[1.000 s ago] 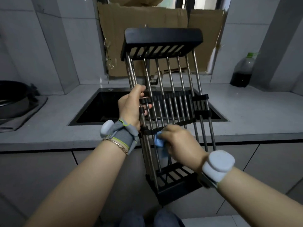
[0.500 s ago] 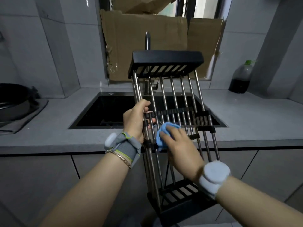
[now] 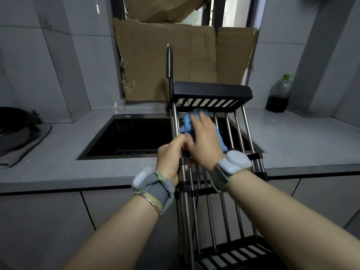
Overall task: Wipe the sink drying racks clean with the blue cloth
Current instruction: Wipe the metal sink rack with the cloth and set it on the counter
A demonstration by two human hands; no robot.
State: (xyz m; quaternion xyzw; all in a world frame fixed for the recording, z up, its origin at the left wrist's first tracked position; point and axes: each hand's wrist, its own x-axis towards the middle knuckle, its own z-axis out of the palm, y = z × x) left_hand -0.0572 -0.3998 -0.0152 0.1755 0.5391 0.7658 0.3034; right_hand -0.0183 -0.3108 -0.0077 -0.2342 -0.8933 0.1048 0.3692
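On the upright drying rack, the right hand presses the blue cloth with flat fingers near its top end; the left hand grips the rods below.

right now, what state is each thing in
drying rack, held on end, tilted
blue cloth, bunched, pressed on the rack's upper bars
left hand, grips the rack's left bars
right hand, flat on the cloth
tap, no water seen
bottle, upright, capped, dark liquid low

We log dim, cool daylight from the window, sink in shadow, right hand motion-blurred, edges bowed.
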